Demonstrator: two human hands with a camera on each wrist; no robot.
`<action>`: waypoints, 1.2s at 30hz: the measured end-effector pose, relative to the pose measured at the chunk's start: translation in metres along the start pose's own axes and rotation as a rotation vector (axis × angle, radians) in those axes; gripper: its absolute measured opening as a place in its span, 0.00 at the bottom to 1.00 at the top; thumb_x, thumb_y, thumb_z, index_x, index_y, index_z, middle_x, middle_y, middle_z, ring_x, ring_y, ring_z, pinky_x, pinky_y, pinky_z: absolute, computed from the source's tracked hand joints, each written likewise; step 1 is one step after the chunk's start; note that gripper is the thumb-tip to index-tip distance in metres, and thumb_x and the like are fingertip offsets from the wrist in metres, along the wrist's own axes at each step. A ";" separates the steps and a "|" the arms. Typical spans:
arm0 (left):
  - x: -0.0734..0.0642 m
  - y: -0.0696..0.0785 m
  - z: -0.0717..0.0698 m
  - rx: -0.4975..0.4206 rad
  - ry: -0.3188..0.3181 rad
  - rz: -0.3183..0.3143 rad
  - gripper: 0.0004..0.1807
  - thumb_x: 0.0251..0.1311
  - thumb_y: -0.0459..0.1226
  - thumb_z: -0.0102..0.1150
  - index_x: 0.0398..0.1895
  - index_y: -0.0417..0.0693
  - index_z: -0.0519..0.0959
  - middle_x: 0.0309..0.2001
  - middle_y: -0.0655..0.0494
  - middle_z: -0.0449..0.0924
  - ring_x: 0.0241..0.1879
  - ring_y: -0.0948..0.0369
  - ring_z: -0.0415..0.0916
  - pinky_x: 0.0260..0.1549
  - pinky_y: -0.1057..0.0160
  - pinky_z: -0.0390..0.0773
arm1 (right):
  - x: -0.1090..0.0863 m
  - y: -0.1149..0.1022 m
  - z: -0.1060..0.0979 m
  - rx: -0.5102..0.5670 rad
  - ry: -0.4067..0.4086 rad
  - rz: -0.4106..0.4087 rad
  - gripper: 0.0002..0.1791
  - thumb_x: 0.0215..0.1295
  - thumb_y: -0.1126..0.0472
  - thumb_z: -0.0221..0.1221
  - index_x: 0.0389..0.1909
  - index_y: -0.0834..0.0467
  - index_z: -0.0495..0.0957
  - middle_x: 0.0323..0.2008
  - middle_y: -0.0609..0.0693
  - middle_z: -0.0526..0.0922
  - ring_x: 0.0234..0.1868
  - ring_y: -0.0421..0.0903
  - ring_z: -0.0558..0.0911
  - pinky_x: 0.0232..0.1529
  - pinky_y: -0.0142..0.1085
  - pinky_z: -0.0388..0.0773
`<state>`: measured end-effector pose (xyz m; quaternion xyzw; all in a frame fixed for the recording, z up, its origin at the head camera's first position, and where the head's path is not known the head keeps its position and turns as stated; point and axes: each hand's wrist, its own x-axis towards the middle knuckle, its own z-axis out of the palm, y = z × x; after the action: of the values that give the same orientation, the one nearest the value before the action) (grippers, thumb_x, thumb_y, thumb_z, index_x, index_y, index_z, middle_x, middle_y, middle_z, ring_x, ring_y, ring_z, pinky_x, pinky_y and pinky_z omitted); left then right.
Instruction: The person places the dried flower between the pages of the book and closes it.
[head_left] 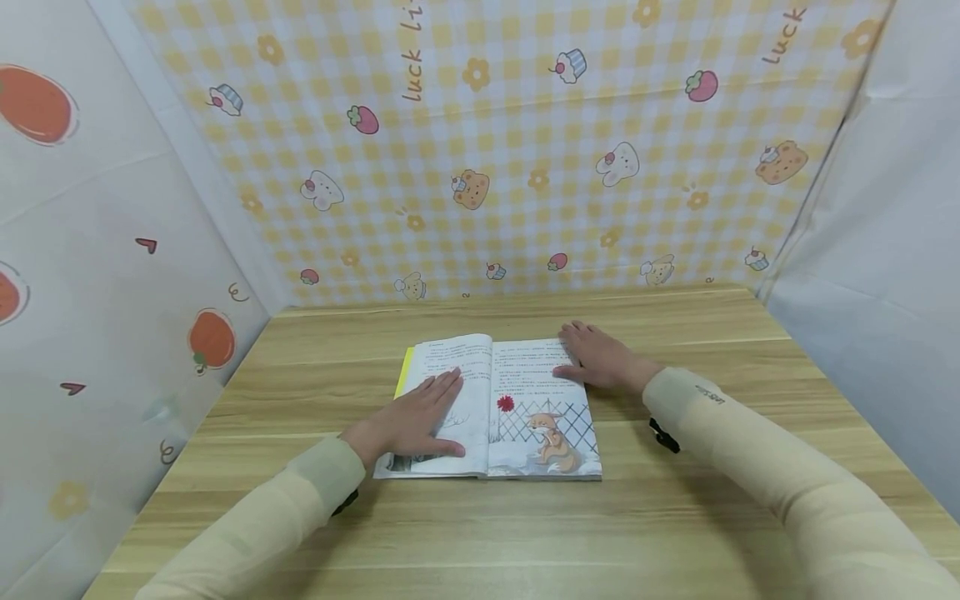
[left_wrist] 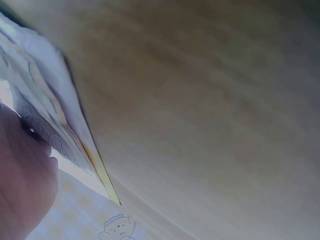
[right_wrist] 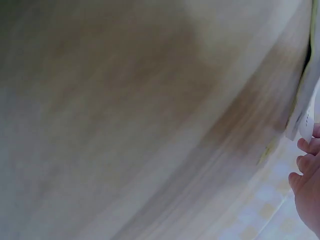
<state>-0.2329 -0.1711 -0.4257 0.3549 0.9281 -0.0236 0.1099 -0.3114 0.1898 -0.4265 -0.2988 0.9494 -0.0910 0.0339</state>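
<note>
An illustrated book (head_left: 525,375) lies open on the wooden table, with printed text on both pages and a fox drawing at the lower right. My left hand (head_left: 412,417) rests flat on the left page, fingers straight toward the spine and thumb out over the lower part. At the upper right edge of the right page, my right hand (head_left: 602,357) lies with fingers extended and thumb on the page. The left wrist view shows the book's page edges (left_wrist: 75,135) beside the left hand (left_wrist: 22,175). In the right wrist view, the right hand's fingers (right_wrist: 302,162) are by the book's corner.
The wooden table (head_left: 540,542) extends around the book. Behind it hangs a yellow checked cloth (head_left: 510,125) with cartoon prints. A white printed sheet (head_left: 97,317) stands on the left and a plain white one (head_left: 885,250) on the right.
</note>
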 end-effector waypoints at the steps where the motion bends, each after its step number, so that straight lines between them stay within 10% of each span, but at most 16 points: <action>1: 0.000 0.000 0.000 -0.001 0.005 0.003 0.64 0.50 0.79 0.32 0.77 0.44 0.35 0.78 0.52 0.27 0.75 0.60 0.26 0.71 0.59 0.36 | 0.000 0.000 -0.001 0.021 0.013 0.015 0.48 0.66 0.34 0.52 0.71 0.68 0.56 0.70 0.67 0.59 0.70 0.64 0.58 0.70 0.54 0.53; 8: 0.001 -0.001 0.000 -0.003 0.006 0.013 0.64 0.51 0.79 0.34 0.77 0.43 0.34 0.78 0.51 0.27 0.75 0.59 0.26 0.71 0.58 0.35 | -0.005 -0.006 -0.007 0.331 0.121 0.090 0.38 0.66 0.43 0.60 0.67 0.63 0.63 0.59 0.62 0.74 0.59 0.59 0.74 0.60 0.53 0.69; 22: 0.000 -0.001 -0.002 0.020 0.032 0.051 0.63 0.54 0.77 0.35 0.77 0.39 0.38 0.77 0.46 0.31 0.75 0.55 0.30 0.71 0.56 0.38 | -0.036 -0.013 -0.022 1.008 0.200 0.131 0.29 0.78 0.58 0.45 0.71 0.72 0.52 0.57 0.72 0.72 0.54 0.65 0.76 0.54 0.55 0.75; 36: -0.002 0.000 -0.004 0.009 0.041 0.064 0.62 0.55 0.76 0.37 0.77 0.37 0.38 0.77 0.44 0.32 0.75 0.54 0.31 0.71 0.55 0.39 | -0.056 -0.024 -0.025 1.179 0.046 0.193 0.24 0.77 0.65 0.42 0.70 0.71 0.58 0.57 0.67 0.73 0.48 0.48 0.80 0.52 0.44 0.78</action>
<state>-0.2324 -0.1718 -0.4217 0.3855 0.9182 -0.0171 0.0900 -0.2555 0.2063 -0.3965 -0.1401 0.7622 -0.6054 0.1816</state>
